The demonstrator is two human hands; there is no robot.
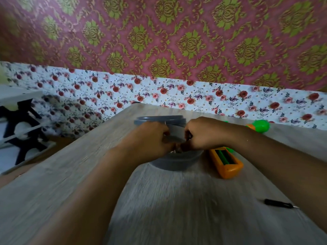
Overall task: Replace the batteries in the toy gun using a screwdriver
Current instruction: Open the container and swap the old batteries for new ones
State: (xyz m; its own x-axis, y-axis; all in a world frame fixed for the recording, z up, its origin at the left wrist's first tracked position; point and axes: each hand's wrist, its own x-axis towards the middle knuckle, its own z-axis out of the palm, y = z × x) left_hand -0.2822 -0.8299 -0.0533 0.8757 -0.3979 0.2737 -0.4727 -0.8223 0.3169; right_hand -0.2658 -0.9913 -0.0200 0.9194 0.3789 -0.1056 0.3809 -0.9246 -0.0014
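Observation:
My left hand (152, 137) and my right hand (205, 135) meet, fingers curled, over a round grey tub (177, 164) in the middle of the table. Between the fingertips they pinch a small dark item, too blurred to name. Behind the hands shows a grey lid (159, 120). The orange toy gun (230, 169) lies just right of the tub, its battery compartment (223, 156) open and showing green inside. Its green end (261, 126) pokes out past my right forearm. A black screwdriver (279, 203) lies on the table at the lower right, under my right forearm.
The pale wooden table (70, 170) ends at a slanted left edge. Beyond that edge stands a black and white rack (23, 128) on the floor. A floral wall strip (177, 92) runs right behind the table's far edge.

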